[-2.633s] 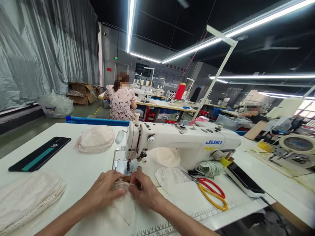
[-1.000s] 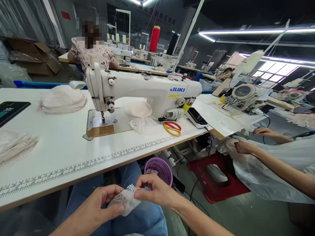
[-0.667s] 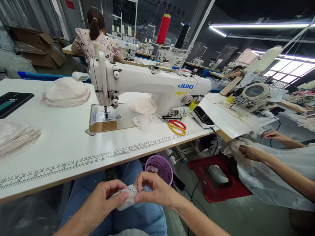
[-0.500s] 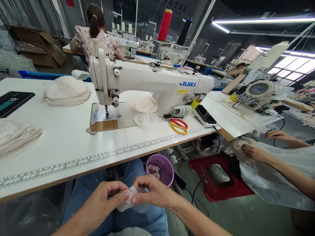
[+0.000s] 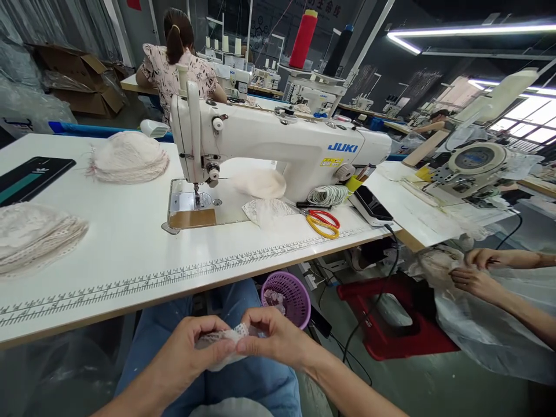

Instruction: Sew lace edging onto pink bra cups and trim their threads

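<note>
My left hand [image 5: 191,350] and my right hand [image 5: 271,339] are both closed on a small white lace piece [image 5: 221,347], held over my lap in blue jeans below the table's front edge. Thumbs and fingertips pinch its top edge from either side. Ahead on the white table [image 5: 121,249] stands a white JUKI sewing machine [image 5: 278,145]. Stacks of lace pieces lie at the left edge [image 5: 35,237] and at the back left [image 5: 128,159]. More lace [image 5: 267,209] and a cream cup [image 5: 260,182] rest by the machine.
Red and yellow scissors [image 5: 321,223], a cord coil [image 5: 328,196] and a phone [image 5: 373,205] lie right of the machine. A purple basket [image 5: 286,296] and red stool [image 5: 403,324] stand on the floor. Another person's hands [image 5: 473,272] handle plastic-wrapped fabric at right. A seated person [image 5: 180,63] works behind.
My hands left the needle area and dropped to my lap with the lace piece. Since then they stay closed on it, shifting it slightly; the neighbour's hands have drawn together.
</note>
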